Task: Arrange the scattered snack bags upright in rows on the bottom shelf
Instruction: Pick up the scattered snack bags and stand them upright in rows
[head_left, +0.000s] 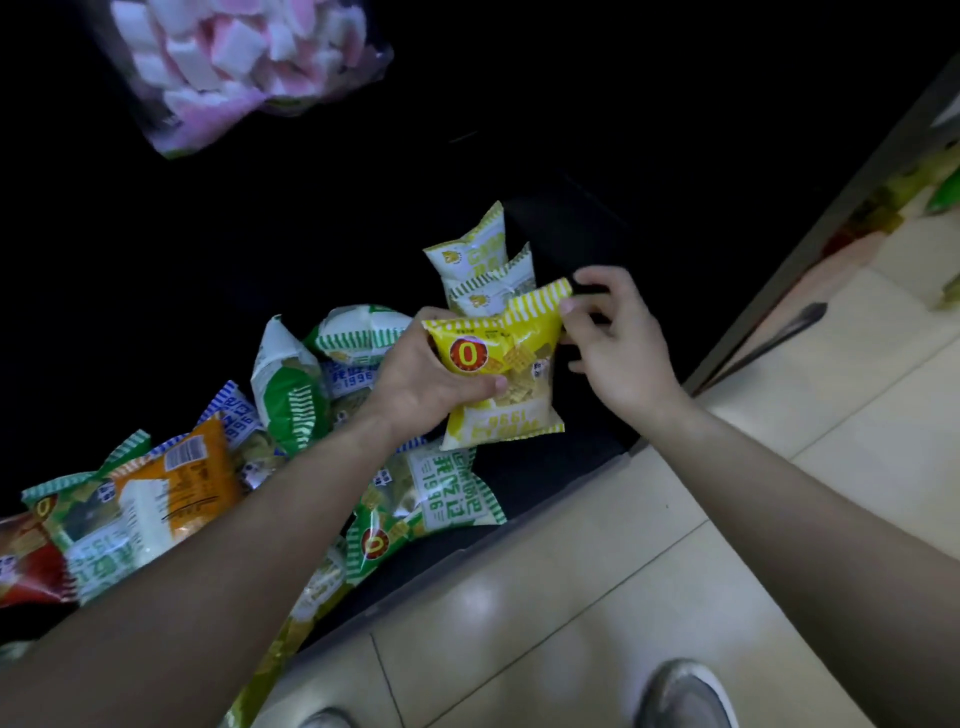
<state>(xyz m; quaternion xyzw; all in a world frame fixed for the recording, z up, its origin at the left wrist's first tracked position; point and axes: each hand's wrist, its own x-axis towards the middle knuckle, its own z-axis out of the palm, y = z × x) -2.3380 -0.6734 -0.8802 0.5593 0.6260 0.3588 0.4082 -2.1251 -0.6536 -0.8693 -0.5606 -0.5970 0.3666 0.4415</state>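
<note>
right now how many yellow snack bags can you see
3. One bright yellow bag is held in both hands, left hand and right hand. Two pale yellow bags stand behind it on the dark shelf: and. Others may be hidden in the pile.

Bare forearms, no sleeves showing; grey shoe (685, 696) with white sole edge below
</note>
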